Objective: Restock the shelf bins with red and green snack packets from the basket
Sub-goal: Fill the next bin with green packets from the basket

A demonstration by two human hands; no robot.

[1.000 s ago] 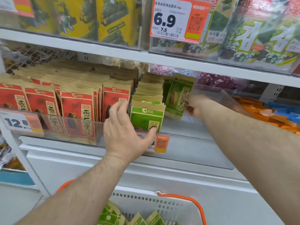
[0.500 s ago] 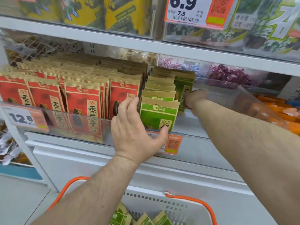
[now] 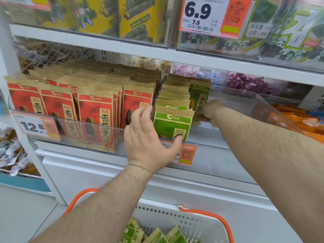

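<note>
Green snack packets [image 3: 172,123] stand in a row in the clear shelf bin [image 3: 206,135], right of several rows of red packets [image 3: 95,111]. My left hand [image 3: 149,137] holds the front of the green row, fingers down its left side and thumb on the front packet. My right hand [image 3: 208,111] grips another green packet [image 3: 199,95] standing upright against the right side of the row, deeper in the bin. The white basket [image 3: 192,220] with orange handles hangs below my arms, with a few green packets [image 3: 156,235] lying in it.
A clear divider wall [image 3: 263,106] leans at the right of the bin, with orange packets [image 3: 298,120] beyond it. Price tags 12.8 [image 3: 35,127] and 6.9 [image 3: 206,14] hang on shelf fronts. The upper shelf [image 3: 122,44] sits close above the packets.
My right hand has brought its green packet from a tilt to upright against the green row. My left hand has stayed on the front of the row.
</note>
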